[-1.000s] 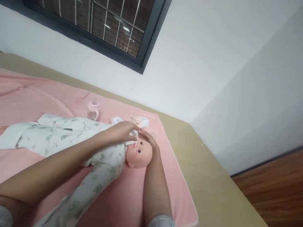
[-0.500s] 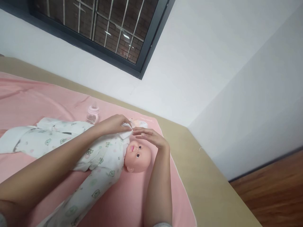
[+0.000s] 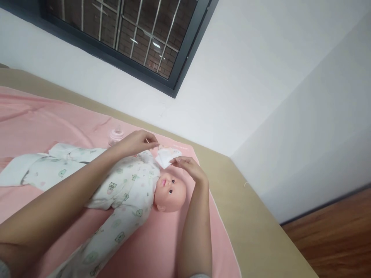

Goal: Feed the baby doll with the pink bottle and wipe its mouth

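A doll (image 3: 171,193) lies on its back, its bald head toward the right, in a white outfit with green and pink prints. Just above its face is a folded white tissue (image 3: 165,158), spread between my hands. My right hand (image 3: 188,166) pinches the tissue's lower right edge with its fingertips. At the tissue's upper left edge, my left hand (image 3: 142,142) has its thumb and fingers closed together; its grip there is partly hidden. My left forearm crosses over the doll's body.
A pink baby bottle (image 3: 116,135) stands behind my left forearm, partly covered by it. A small printed cloth item (image 3: 175,151) lies behind the tissue. The pink blanket (image 3: 150,239) covers much of the tan surface (image 3: 232,200), which meets white walls below a dark-framed window (image 3: 174,83).
Both hands have moved off the doll's face, uncovering its mouth. The tissue, earlier in my left hand, is now opened out and pinched by my right hand too.
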Tool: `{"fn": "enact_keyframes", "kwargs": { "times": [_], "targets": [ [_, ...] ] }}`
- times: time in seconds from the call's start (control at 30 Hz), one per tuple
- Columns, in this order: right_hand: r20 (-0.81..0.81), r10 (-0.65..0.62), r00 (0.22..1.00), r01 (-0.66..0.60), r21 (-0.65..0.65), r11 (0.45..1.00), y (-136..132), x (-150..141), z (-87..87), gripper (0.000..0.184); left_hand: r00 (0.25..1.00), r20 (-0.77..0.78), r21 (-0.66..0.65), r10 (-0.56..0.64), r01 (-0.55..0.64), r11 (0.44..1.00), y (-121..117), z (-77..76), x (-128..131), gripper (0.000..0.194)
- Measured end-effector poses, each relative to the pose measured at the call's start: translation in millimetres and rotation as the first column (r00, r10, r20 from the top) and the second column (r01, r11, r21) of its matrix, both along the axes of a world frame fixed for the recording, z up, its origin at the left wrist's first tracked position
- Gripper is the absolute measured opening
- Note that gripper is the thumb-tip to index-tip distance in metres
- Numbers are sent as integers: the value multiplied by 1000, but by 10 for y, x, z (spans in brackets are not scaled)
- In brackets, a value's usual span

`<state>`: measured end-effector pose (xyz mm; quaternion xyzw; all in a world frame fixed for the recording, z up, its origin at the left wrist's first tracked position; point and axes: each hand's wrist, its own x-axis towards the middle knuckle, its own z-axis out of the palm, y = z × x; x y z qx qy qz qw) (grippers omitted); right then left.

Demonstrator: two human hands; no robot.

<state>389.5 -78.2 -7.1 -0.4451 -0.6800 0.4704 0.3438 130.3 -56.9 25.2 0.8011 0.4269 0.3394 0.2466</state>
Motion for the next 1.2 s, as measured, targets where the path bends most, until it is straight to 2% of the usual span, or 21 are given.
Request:
{"fn": "enact_keyframes", "kwargs": {
  "times": [0.07, 0.17, 0.27, 0.37, 0.47, 0.6, 0.73, 1.03, 1.2],
  "targets": [
    [-58, -157, 986, 158, 8, 987, 78, 65, -101, 35, 999, 17, -2, 50, -50, 999, 55, 12, -100, 36],
    [-115, -353, 928, 360, 43, 932, 188, 164, -253, 31, 996, 52, -19, 76, -75, 997, 121, 37, -253, 36],
    [-140, -439, 888, 449, 55, 892, 273, 235, -352, 30, 993, 83, -27, 87, -85, 996, 147, 80, -373, 35],
    [-171, -421, 891, 434, 42, 900, 364, 252, -368, 29, 984, 115, -36, 133, -130, 991, 156, 119, -456, 33],
    [-245, -356, 902, 363, -16, 932, 490, 213, -333, 34, 972, 151, -55, 177, -171, 984, 181, 125, -532, 35],
    [-318, -256, 913, 216, -157, 964, 668, 119, -322, 45, 962, 179, -70, 207, -198, 978, 236, 92, -631, 36],
    [-300, -214, 930, 113, -321, 940, 762, 33, -395, 40, 960, 171, -88, 220, -207, 974, 288, 58, -676, 36],
    [-280, -272, 921, 138, -418, 898, 759, -10, -559, 29, 957, 164, -140, 241, -219, 966, 326, 34, -727, 40],
    [-282, -280, 918, 147, -412, 899, 739, 23, -597, 38, 949, 186, -182, 255, -222, 958, 322, 55, -774, 44]
  ]
}}
